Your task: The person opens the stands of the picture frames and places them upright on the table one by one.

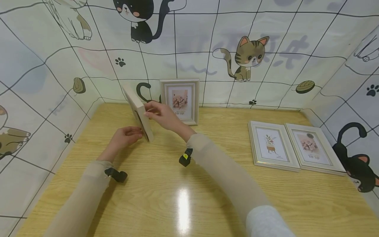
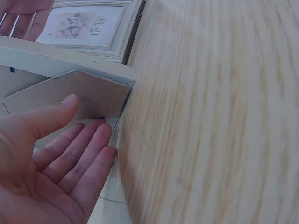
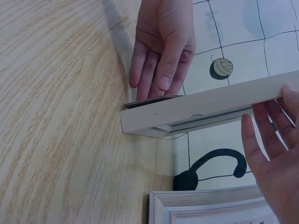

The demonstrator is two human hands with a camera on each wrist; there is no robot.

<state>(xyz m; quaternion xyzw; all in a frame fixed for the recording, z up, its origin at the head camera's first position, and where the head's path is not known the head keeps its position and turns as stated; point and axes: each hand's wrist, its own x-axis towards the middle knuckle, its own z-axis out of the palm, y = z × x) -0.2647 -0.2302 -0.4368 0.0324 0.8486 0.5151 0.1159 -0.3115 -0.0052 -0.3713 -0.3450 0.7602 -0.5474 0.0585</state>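
A pale cream picture frame (image 1: pixel 137 103) is raised upright near the far left corner of the wooden surface (image 1: pixel 160 184), its lower end at the tabletop. The back faces the surface's left edge and the front faces the right edge, seen too obliquely for its picture to be made out. On the back sit a brown, angled support leg (image 2: pixel 84 88), slightly out from the backing, and a small dark fitting (image 2: pixel 12 69). The right hand (image 1: pixel 164 116) holds the frame's near side; the left hand's (image 1: pixel 125 136) fingers are at the leg.
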